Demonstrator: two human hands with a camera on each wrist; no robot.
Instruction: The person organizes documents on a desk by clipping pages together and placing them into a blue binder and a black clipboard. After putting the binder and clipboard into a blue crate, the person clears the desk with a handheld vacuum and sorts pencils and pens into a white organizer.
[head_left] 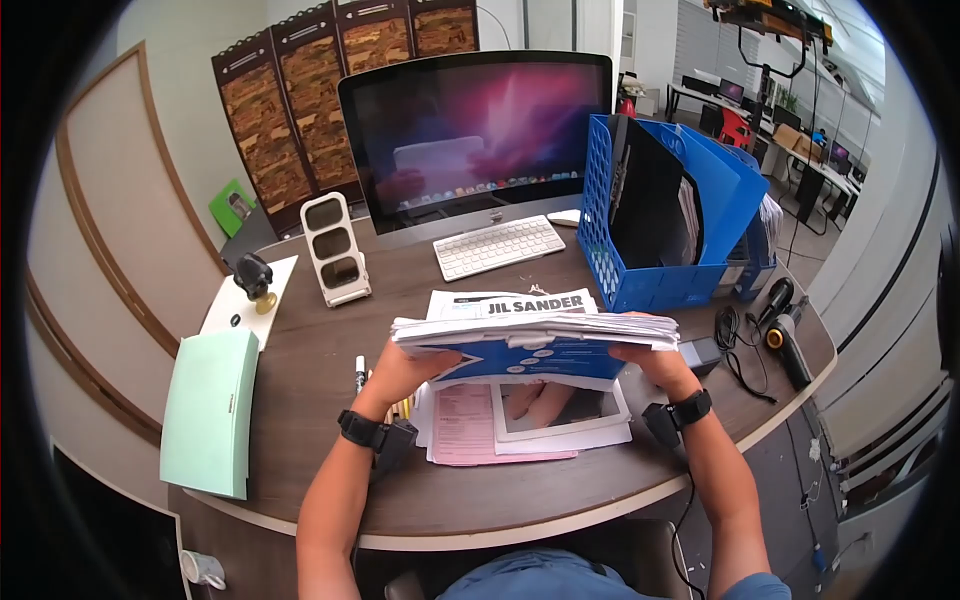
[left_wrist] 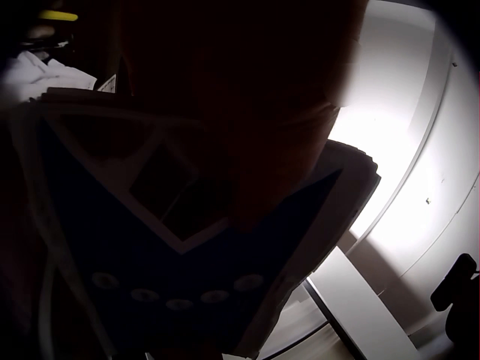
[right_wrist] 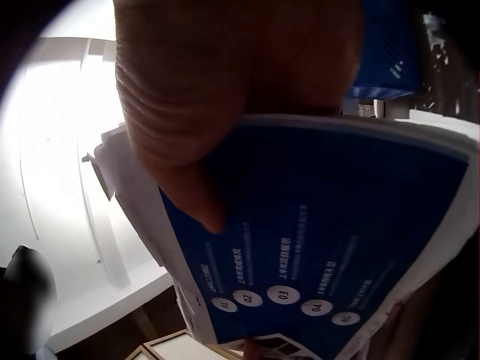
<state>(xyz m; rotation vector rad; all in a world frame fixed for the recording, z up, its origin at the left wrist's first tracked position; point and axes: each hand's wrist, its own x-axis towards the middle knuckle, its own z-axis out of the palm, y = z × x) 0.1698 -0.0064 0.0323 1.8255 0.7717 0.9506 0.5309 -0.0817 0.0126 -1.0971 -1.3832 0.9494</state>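
Both hands hold a thick stack of papers (head_left: 535,327) up over the desk, tilted so its edges face the head camera. My left hand (head_left: 405,372) grips the left end, thumb on the near face. At the right end my right hand (head_left: 655,365) does the same; its thumb (right_wrist: 196,202) presses a blue printed sheet (right_wrist: 277,180) with numbered white circles. Behind the stack a sheet lettered JIL SANDER (head_left: 535,304) shows. Below lie a pink form (head_left: 462,425) and a picture page (head_left: 610,412) on white sheets. The left wrist view is dark.
A blue file rack (head_left: 650,285) with folders stands at right, near a cable (head_left: 735,345) and a black handheld tool (head_left: 790,350). A keyboard (head_left: 500,247) and monitor (head_left: 480,150) are behind. A mint-green folder (head_left: 208,410) overhangs the left edge; a marker (head_left: 360,372) stands near the left hand.
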